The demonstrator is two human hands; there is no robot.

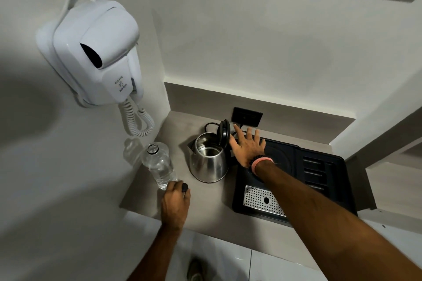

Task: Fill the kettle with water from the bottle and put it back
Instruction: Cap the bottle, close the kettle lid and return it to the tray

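The black tray is lying empty at its round base, and the kettle is standing on the counter beside it, lid raised. The bottle, uncapped, is standing left of the kettle. The right hand, fingers spread, is hovering beside the lid. The left hand is pinching the cap at the bottle's base. Set the cap down, grip the bottle mid-body, and pour slowly into the open kettle.

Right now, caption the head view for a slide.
Left hand holds the cap beside the open bottle; right hand reaches by the open kettle.
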